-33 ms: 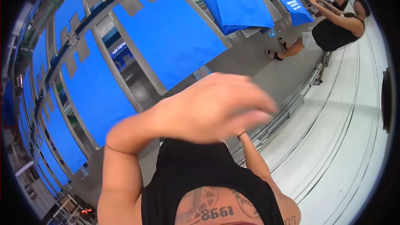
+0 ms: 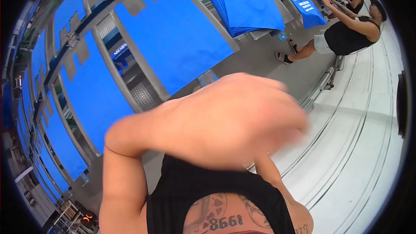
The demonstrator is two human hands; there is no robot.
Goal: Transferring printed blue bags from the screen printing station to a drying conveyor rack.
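Note:
My left hand is raised large across the middle of the view, its forearm crossing in front of my chest. Its fingers curl away to the right and are smeared by motion, so I cannot make out anything in them. Behind it, my right arm shows in part; the right hand itself is hidden. Nearest beyond my left hand lies a flat blue sheet, with cut-outs at its far end, on a grey metal-edged board. Another blue sheet lies on the board to its left.
A thick stack of blue sheets hangs over a board at the top. To the right, a person in a black top stands by the row with arms raised; a second person is farther back. Pale grooved panels line the right side.
My left hand has moved to the right and looks larger. It now covers more of my right arm, including the dark band on that wrist. The blue sheets look almost the same.

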